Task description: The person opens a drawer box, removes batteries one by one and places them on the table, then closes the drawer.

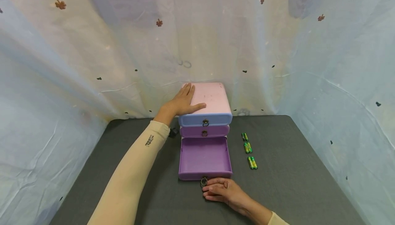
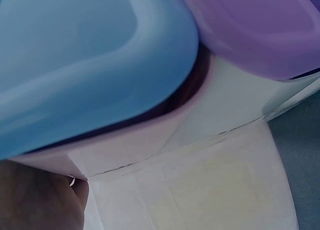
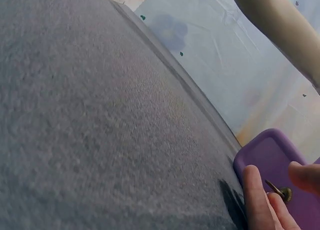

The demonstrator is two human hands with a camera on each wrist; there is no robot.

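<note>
A small drawer unit with a pink top (image 1: 213,96) stands near the far edge of the table. My left hand (image 1: 182,103) rests on that top with its fingers spread. Below the top sit a blue drawer (image 1: 191,120) and a purple drawer (image 1: 189,131), each with a ring pull. The bottom purple drawer (image 1: 203,176) is pulled far out and its inside is bare. Beside its ring pull (image 1: 204,181) is my right hand (image 1: 226,192), fingers loosely extended. In the right wrist view the thumb and fingers stand apart around the ring pull (image 3: 285,193).
Green batteries lie in pairs to the right of the unit: a far pair (image 1: 244,137), a middle pair (image 1: 248,148) and a near pair (image 1: 252,163). A dark object (image 1: 174,132) is partly hidden by the left wrist. Patterned sheeting (image 1: 216,47) hangs behind the grey table (image 1: 293,184).
</note>
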